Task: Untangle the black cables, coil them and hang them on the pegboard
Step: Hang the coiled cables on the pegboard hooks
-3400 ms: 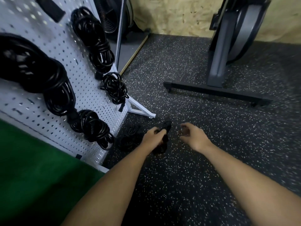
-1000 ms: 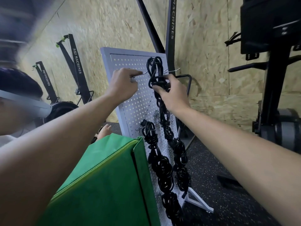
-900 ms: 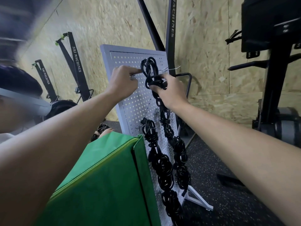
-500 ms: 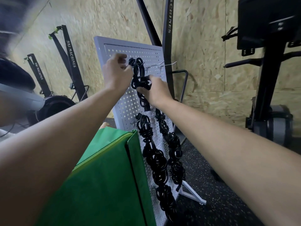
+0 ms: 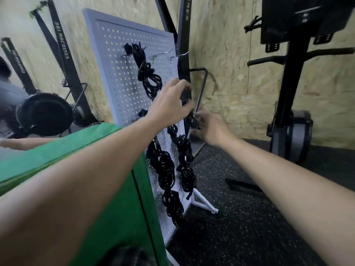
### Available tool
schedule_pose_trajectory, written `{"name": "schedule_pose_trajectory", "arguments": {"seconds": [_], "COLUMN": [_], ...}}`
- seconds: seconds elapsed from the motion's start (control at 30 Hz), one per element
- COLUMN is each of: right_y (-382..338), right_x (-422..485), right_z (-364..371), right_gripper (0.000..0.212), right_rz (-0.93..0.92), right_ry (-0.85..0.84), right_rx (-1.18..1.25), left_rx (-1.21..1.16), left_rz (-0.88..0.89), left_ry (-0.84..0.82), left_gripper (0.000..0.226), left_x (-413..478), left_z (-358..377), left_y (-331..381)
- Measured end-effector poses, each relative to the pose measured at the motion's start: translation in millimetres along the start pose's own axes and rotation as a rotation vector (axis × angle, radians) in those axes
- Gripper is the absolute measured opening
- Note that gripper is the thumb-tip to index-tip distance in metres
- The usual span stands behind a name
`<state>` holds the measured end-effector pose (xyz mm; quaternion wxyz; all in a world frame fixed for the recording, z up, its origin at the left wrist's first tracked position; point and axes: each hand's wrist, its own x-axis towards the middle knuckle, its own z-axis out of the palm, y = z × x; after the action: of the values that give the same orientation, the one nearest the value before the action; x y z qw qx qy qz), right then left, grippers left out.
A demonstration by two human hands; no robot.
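Left hand (image 5: 169, 106) fingers (image 5: 181, 86) curl at the pegboard (image 5: 119, 77) right edge. It's blurred, so can't tell if you pinch anything. Right hand (image 5: 212, 129) fingers (image 5: 198, 117) reach the middle coil (image 5: 192, 120), grip unclear too. Top coil (image 5: 148, 77) hangs from its hook; lower coils (image 5: 165, 169) below. Risk: tug that middle coil and it slips off, or its wraps loosen and snag neighbours.

Free hooks (image 5: 162, 53) beside hung coil (image 5: 150, 81)
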<state>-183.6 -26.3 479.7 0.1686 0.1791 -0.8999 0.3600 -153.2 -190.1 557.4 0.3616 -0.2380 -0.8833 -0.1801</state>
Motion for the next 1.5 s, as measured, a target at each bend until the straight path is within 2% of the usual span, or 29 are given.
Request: {"name": "schedule_pose_trajectory", "arguments": {"seconds": [0.17,0.3,0.53,0.67,0.8,0.9,0.97,1.03,1.1,1.2,1.33,1.5], "right_y": [75.0,132.9,229.0,278.3,321.3,347.2,361.9,373.4,382.5,388.2,383.7,367.0], "right_x": [-39.5,-63.3,-94.7,-109.1,-115.0,-119.6,-125.4,-131.0,-134.4,-137.0,-139.8,-135.4], "right_z": [11.3,32.0,96.8,138.2,178.4,202.5,213.9,223.4,230.9,237.4,235.7,207.5], "right_gripper": [0.052,0.066,0.063,0.069,0.071,0.071,0.070,0.068,0.068,0.066,0.066,0.064], "right_rz": [0.072,0.140,0.238,0.266,0.293,0.319,0.319,0.319,0.320,0.349,0.393,0.486], "right_ry": [-0.096,-0.176,-0.331,-0.438,-0.533,-0.597,-0.622,-0.645,-0.665,-0.670,-0.683,-0.649], "right_rx": [-0.134,-0.228,-0.227,-0.260,-0.280,-0.268,-0.246,-0.217,-0.198,-0.187,-0.193,-0.203], "left_rx": [-0.049,-0.066,-0.089,-0.091,-0.030,0.071,0.070,0.035,0.012,0.002,-0.132,-0.265], "left_rz": [-0.102,-0.240,-0.510,-0.693,-0.842,-0.965,-1.044,-1.092,-1.090,-1.086,-1.179,-1.171], "left_ry": [-0.257,-0.528,-0.817,-0.998,-1.016,-1.003,-1.000,-1.053,-1.075,-0.991,-0.977,-0.936], "left_gripper": [0.041,0.051,0.057,0.042,0.059,0.085,0.105,0.115,0.107,0.089,0.090,0.070], "left_x": [-37.5,-74.4,-164.7,-224.3,-267.0,-297.7,-320.6,-339.2,-354.0,-368.3,-377.4,-359.4], "left_z": [84.5,162.7,303.5,398.2,451.2,477.5,494.2,503.3,507.2,508.5,509.8,499.0], "left_y": [0.4,-6.9,-52.4,-89.7,-91.8,-103.7,-123.4,-143.7,-155.1,-148.7,-118.3,-76.0]}}
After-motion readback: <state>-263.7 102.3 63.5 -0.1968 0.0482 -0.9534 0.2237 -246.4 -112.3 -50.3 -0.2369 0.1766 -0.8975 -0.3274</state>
